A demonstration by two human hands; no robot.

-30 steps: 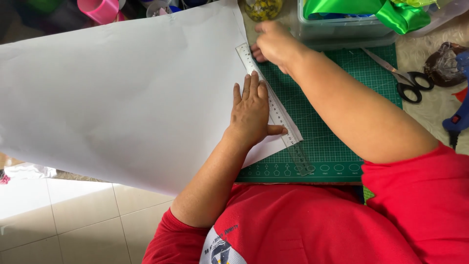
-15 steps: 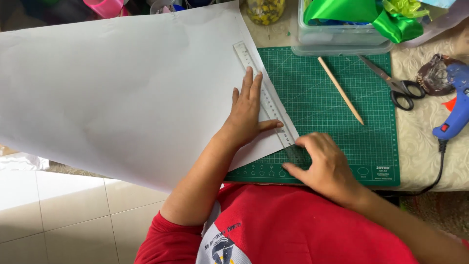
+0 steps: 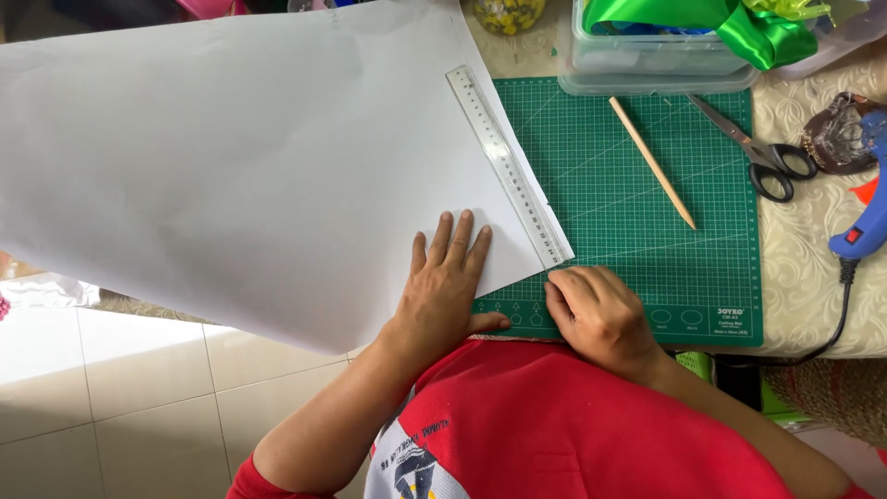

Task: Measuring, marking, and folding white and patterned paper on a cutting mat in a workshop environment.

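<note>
1. The white paper sheet [image 3: 249, 166] runs off the left and top edges, so its full outline cannot be told.
2. The green cutting mat [image 3: 628, 231] is partly covered by the sheet on its left side.
3. The right hand [image 3: 601, 314] curls at the sheet's corner; its fingertips are tucked out of sight.
4. The clear plastic box [image 3: 647, 69], the green ribbon [image 3: 739, 23] and the blue glue gun [image 3: 864, 212] are cut off by the picture's edges.
</note>
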